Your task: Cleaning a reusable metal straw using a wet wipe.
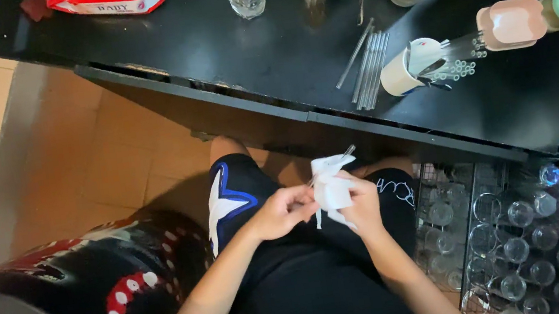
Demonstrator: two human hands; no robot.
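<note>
Holding a white tissue [331, 187] at lower centre of the frame, above the lap, both hands together on it. Right hand [361, 205] wrapped around the tissue from the right side, fingers closed over the wad; left hand [281, 212] pinching in from the left, fingertips touching the same wad. Poking up and to the right out of the tissue, a thin clear straw [347, 151], seemingly gripped through the paper so that the tissue can rub along it. Kept close over the knees, just below the front edge of the black worktop [220, 48], probably to stay within reach of the rest. Lying on the worktop at upper right, well apart from the hands: a loose row of straws [369, 68], and a tipped white cup [413, 67] with more tubes spilling from its mouth. Further right, a pink container [512, 24]. Standing at lower right, wire racks of glasses [517, 240].
</note>
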